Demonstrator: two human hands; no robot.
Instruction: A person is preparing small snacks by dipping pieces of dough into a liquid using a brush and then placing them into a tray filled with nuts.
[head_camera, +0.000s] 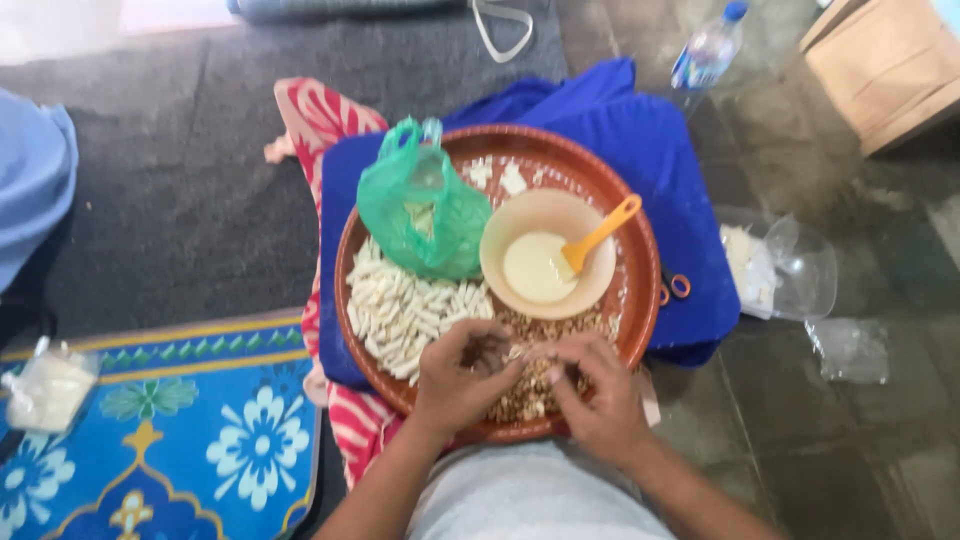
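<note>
A round brown tray (640, 260) rests on a blue cloth on the floor. On its left lies a heap of small white rolled pieces (405, 310); at its near edge lies a pile of brown crumbly filling (520, 395). My left hand (455, 380) and my right hand (595, 395) meet over that pile, fingertips pinched together on a small pale piece (522, 353). A beige bowl (545, 255) of creamy white liquid holds an orange spatula (600, 235). A green plastic bag (420, 205) sits at the tray's far left.
A water bottle (708, 50) lies at the back right near a wooden box (885, 65). Clear plastic bags (780, 265) lie right of the tray, orange scissor handles (673, 290) beside it. A blue floral mat (170, 430) is at the near left.
</note>
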